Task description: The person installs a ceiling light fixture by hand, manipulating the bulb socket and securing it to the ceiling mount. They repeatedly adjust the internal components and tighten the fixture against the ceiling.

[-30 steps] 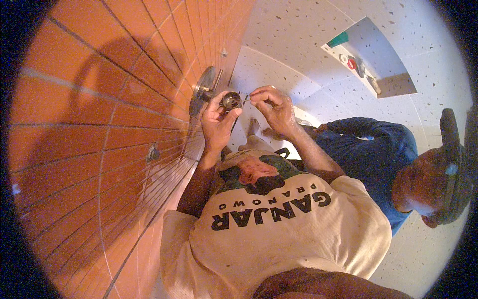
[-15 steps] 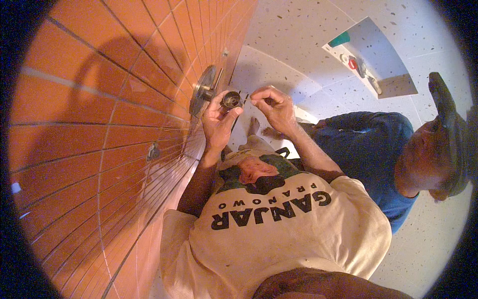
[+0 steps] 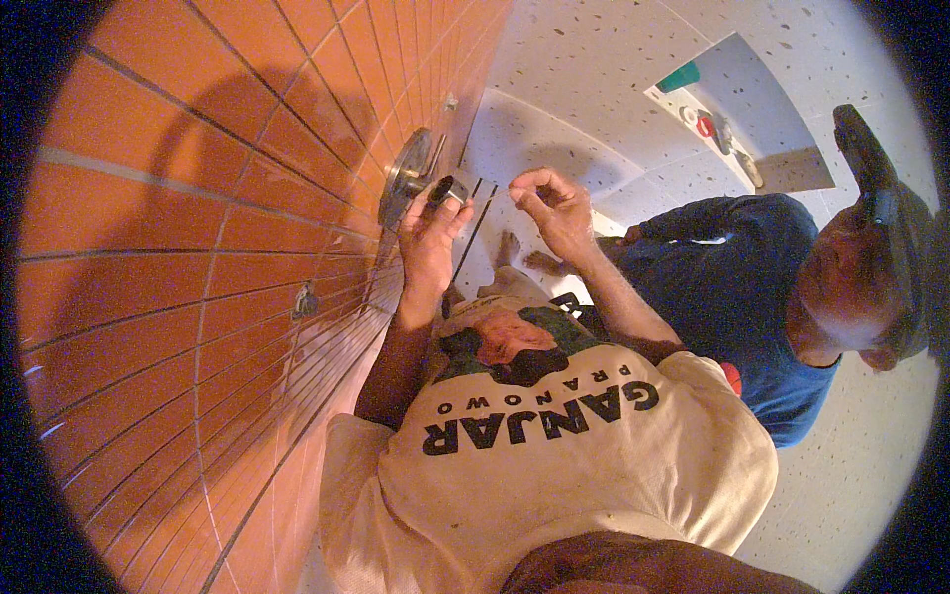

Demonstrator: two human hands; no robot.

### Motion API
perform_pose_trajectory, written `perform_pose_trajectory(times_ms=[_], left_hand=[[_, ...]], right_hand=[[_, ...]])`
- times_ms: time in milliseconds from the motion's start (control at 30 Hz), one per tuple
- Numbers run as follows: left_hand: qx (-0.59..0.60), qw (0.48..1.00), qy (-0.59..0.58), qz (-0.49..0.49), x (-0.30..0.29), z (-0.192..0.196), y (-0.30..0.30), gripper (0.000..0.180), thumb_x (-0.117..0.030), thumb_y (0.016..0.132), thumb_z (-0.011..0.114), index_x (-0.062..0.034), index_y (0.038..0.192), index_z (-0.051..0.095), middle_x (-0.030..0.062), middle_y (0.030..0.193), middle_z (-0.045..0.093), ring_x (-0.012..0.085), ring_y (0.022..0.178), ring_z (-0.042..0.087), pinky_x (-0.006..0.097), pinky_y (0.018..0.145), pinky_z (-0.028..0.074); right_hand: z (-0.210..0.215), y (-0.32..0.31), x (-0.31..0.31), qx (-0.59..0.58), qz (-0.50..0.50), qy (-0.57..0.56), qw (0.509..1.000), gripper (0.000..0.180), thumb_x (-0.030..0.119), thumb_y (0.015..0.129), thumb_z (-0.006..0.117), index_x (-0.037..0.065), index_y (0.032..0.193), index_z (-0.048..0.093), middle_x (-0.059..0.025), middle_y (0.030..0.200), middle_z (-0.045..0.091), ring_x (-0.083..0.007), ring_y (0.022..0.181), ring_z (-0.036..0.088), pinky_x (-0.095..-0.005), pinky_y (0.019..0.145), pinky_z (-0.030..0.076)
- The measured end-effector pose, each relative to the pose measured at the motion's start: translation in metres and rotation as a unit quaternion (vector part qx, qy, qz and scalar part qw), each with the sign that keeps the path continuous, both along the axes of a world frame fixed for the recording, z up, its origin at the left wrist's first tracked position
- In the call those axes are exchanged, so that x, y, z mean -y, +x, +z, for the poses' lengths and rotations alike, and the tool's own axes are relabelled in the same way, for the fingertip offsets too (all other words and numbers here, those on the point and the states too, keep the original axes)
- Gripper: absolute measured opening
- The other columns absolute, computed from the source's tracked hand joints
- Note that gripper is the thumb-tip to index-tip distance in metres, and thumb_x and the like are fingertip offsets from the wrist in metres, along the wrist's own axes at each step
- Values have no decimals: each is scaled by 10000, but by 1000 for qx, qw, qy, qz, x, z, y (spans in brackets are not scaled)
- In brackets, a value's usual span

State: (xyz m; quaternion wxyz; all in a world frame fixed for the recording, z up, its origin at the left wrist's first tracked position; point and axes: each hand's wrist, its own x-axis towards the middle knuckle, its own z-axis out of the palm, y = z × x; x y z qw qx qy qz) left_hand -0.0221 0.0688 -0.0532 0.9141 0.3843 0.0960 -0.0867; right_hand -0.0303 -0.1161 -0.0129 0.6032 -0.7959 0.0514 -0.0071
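Note:
In my left hand (image 3: pixel 427 243) is a short, hollow, cup-shaped metal handle (image 3: pixel 450 189), dark inside, gripped between thumb and fingers. It is right beside a round metal wall plate (image 3: pixel 396 188) with a valve stem on the orange tiles, and partly overlaps it in view. My right hand (image 3: pixel 557 213) is raised a little to the right, thumb and fingertips pinched together. Whatever the pinch holds, if anything, is too small to make out.
Orange tiled wall (image 3: pixel 129 257) rises close on my left, with a small metal fitting (image 3: pixel 305 300) lower down. On my right stands a person in a blue shirt (image 3: pixel 712 267) and dark cap. A wall niche (image 3: pixel 792 129) holds small items and a green cup (image 3: pixel 679 76).
My left hand has turned the handle, so its open end faces less toward me. The right hand has shifted slightly right, away from it. The other person's head has moved a little.

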Motion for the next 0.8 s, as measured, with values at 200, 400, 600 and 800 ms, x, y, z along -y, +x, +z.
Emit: perform_pose_trajectory(times_ms=[200, 400, 600, 800], left_hand=[[-18, 1000, -14, 13, -1, -3, 1, 277, -70, 846, 670, -32, 1107, 586, 38, 988, 625, 167, 888, 629, 290, 785, 543], [-18, 1000, -17, 18, -1, -14, 3, 288, -112, 863, 665, -50, 1129, 575, 24, 1040, 611, 153, 960, 600, 305, 816, 519], [-21, 998, -61, 19, 1, -12, 1, 278, -154, 901, 621, -61, 1158, 568, 39, 1105, 607, 167, 1007, 589, 347, 895, 472], [-23, 997, -76, 10, -8, -21, 6, 291, -210, 929, 574, -68, 1183, 565, 71, 1172, 597, 207, 1096, 569, 372, 951, 426]], right_hand=[[-14, 3, -3, -64, -12, 249, 966, 134, 96, 861, 554, 23, 956, 614, -61, 846, 618, -163, 802, 620, -314, 718, 520], [-45, 19, -12, -139, 9, 400, 906, 238, 121, 828, 537, 30, 1042, 588, -78, 906, 610, -176, 716, 590, -311, 678, 511], [-54, 20, -56, 32, 64, -2, 997, 412, 86, 776, 700, 66, 1173, 593, -19, 878, 586, -91, 640, 511, -260, 561, 437], [-40, 30, -64, 79, 94, -84, 989, 437, 143, 761, 755, 64, 1165, 607, 3, 845, 589, -59, 562, 441, -250, 502, 400]])
